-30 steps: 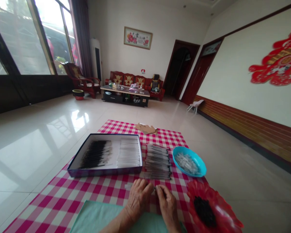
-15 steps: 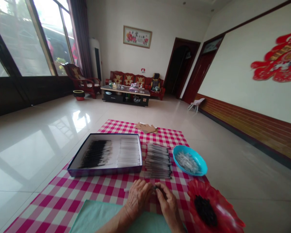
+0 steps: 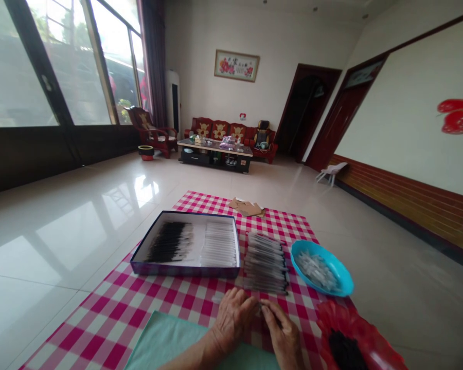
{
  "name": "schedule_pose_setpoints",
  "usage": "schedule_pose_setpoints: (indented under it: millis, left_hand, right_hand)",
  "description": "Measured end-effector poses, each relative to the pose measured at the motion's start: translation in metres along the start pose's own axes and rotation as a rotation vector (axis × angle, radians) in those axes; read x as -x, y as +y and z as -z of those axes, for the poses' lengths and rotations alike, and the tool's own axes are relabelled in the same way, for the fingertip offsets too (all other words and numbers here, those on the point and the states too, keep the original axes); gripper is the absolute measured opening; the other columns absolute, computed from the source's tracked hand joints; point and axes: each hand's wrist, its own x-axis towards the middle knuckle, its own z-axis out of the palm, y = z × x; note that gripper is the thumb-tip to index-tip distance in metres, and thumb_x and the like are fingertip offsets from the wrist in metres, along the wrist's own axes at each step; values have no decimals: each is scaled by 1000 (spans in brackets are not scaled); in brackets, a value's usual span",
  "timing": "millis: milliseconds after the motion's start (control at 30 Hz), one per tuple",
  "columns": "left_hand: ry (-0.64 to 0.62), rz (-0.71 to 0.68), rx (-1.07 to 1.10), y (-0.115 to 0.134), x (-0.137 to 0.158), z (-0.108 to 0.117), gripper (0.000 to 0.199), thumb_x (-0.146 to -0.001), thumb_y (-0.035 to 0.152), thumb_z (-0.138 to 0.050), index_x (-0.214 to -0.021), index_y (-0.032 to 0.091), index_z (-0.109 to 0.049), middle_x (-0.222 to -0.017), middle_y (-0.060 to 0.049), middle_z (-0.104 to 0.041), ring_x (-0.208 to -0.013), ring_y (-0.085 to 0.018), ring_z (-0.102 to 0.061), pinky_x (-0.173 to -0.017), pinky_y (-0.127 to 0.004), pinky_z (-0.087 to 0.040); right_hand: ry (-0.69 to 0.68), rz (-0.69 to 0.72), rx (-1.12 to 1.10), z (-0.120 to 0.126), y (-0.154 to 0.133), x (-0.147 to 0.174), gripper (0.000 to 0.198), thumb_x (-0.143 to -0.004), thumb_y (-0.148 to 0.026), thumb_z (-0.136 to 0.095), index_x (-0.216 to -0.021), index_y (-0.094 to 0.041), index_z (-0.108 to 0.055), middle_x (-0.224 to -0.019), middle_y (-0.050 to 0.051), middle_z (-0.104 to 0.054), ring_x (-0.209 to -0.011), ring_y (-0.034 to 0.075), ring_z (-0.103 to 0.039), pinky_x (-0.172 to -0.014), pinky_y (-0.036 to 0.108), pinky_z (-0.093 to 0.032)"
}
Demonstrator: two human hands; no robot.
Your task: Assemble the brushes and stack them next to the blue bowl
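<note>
My left hand (image 3: 233, 314) is closed around a clear pen barrel (image 3: 217, 298), whose pale end sticks out on the left. My right hand (image 3: 281, 329) meets it at the other end, thumb and finger pinched on a small part too blurred to make out. Just beyond my hands lies a stack of clear pens with dark ends (image 3: 265, 264). To the left, a shallow box (image 3: 185, 271) holds black pen refills (image 3: 170, 241) and a row of clear tubes (image 3: 218, 245). On the right, a blue bowl (image 3: 345, 275) contains clear plastic pieces (image 3: 316, 270).
A red flower-shaped dish (image 3: 374, 344) with small black parts (image 3: 345, 349) sits near right. Torn cardboard (image 3: 249, 207) lies at the back of the checked tablecloth (image 3: 100, 318). A mint-green cloth (image 3: 165, 336) is under my forearms. Farther off are a coffee table (image 3: 216, 149) and a sofa.
The whole view has shifted, so the table and hands appear farther right. Both hands stay together on the pen; the dark piece at the right fingertips is now less visible.
</note>
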Motion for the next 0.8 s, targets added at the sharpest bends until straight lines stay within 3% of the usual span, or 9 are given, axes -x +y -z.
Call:
schedule_pose_setpoints:
  millis: [233, 433, 600, 800]
  left_hand:
    - [54, 8, 11, 0, -1, 2, 15, -88, 21, -44, -83, 24, -57, -73, -1, -53, -69, -16, -48, -66, -28, -35]
    - [91, -25, 22, -3, 2, -5, 11, -86, 21, -45, -84, 23, -56, -71, -1, -54, -67, -16, -50, -65, -28, -38]
    - [139, -41, -11, -5, 3, -11, 8, -84, 20, -47, -84, 23, -55, -72, -1, -55, -69, -16, -52, -68, -28, -40]
    - [118, -50, -55, -2, -5, -4, 14, -86, 23, -46, -74, 24, -54, -68, 0, -54, -64, -15, -51, -60, -27, -38]
  right_hand:
    - [-35, -81, -165, -5, -7, 3, 45, -70, -47, -66, -103, -16, -68, -101, 11, -71, -92, 27, -67, -77, 33, -56]
    - [69, -122, 27, -4, -2, 0, 45, -62, -60, -64, -76, -18, -73, -80, 11, -74, -77, 27, -69, -68, 29, -56]
    - [109, -140, -37, -8, 8, 2, 43, -62, -59, -65, -78, -20, -72, -79, 7, -74, -77, 26, -69, -68, 26, -56]
    - [164, -91, -173, -18, 11, 8, 39, -63, -55, -67, -82, -21, -72, -83, 6, -74, -83, 25, -68, -74, 26, -55]
